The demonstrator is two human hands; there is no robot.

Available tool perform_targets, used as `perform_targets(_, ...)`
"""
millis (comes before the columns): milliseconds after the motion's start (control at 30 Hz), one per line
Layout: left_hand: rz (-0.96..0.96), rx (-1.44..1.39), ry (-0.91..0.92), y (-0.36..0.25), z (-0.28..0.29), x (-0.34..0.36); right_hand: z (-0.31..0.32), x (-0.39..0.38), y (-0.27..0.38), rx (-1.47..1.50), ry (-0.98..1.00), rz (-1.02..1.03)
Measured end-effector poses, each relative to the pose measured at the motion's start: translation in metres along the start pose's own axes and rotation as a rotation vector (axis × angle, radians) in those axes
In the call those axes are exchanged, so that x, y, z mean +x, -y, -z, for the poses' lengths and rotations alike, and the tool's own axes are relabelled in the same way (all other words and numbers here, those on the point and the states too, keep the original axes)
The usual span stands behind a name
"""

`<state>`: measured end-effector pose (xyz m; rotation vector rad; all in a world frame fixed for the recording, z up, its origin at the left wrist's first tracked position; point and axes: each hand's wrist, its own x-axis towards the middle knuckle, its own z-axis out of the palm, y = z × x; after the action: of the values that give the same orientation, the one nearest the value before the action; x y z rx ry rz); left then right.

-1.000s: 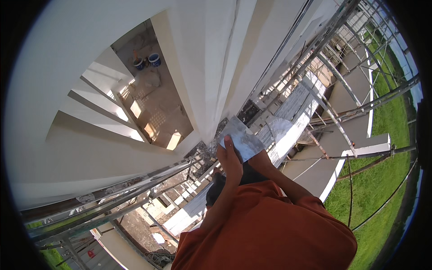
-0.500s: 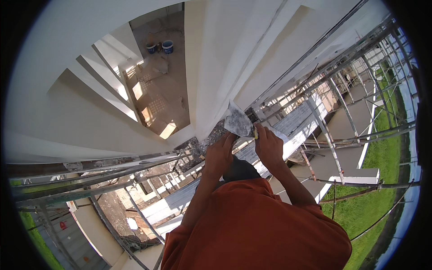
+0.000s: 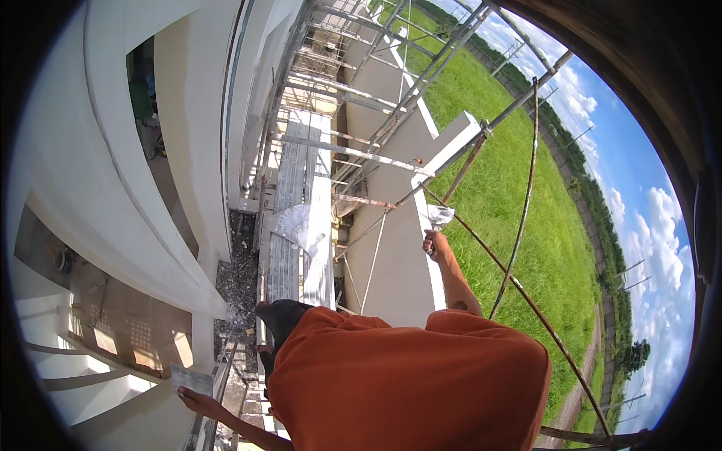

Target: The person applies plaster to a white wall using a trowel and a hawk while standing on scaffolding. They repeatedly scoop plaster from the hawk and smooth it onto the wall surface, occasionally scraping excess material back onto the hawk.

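Observation:
At the lower left, my left hand [image 3: 197,402] is closed on the edge of a flat, squarish grey scraper blade [image 3: 192,378]. My right hand [image 3: 436,245], stretched out to the right, grips a putty knife [image 3: 440,216] whose broad metal blade shines in the sun. Its handle is mostly covered by my fingers. The two tools are well apart, one close to the white wall [image 3: 203,278], the other in front of the scaffold poles and grass.
Metal planks [image 3: 289,177] form a walkway ahead, with a crumpled white sack [image 3: 299,228] on them. Rusty scaffold poles [image 3: 519,286] cross at the right, above green grass [image 3: 489,150]. Window openings in the wall show a floor inside with a bucket [image 3: 63,261].
My hands, together at the triangular blade before, have parted: the left went down and left, the right stayed out on the right. The view has turned toward the grass and sky.

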<state>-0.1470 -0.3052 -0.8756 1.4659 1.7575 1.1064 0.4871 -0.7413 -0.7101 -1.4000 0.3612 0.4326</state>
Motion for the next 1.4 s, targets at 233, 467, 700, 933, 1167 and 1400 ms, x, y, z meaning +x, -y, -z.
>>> perform_targets(233, 0.512, -0.723, 0.407, -0.125, -0.066, -0.012, -0.170, -0.131, -0.068, -1.049, 0.286, 0.169)
perform_targets(467, 0.719, -1.142, 0.934, -0.230, -0.099, -0.029, -0.297, -0.255, -0.070, -1.064, 1.244, 0.046)
perform_targets(700, 0.605, -1.169, 0.851, -0.247, -0.054, -0.026, -0.316, -0.182, -0.105, -1.379, 1.242, -0.006)
perform_targets(933, 0.666, -1.423, 0.197, -0.229, -0.066, -0.045, -0.348, -0.271, -0.130, -1.111, 1.106, 0.376)
perform_targets(1167, 0.563, -1.308, 0.108, -0.267, -0.052, -0.070, -0.349, -0.229, -0.197, -1.506, 1.191, 1.093)
perform_targets(1400, 0.505, -1.301, 0.079, -0.280, -0.062, -0.070, -0.345, -0.215, -0.212, -1.433, 1.322, 1.447)
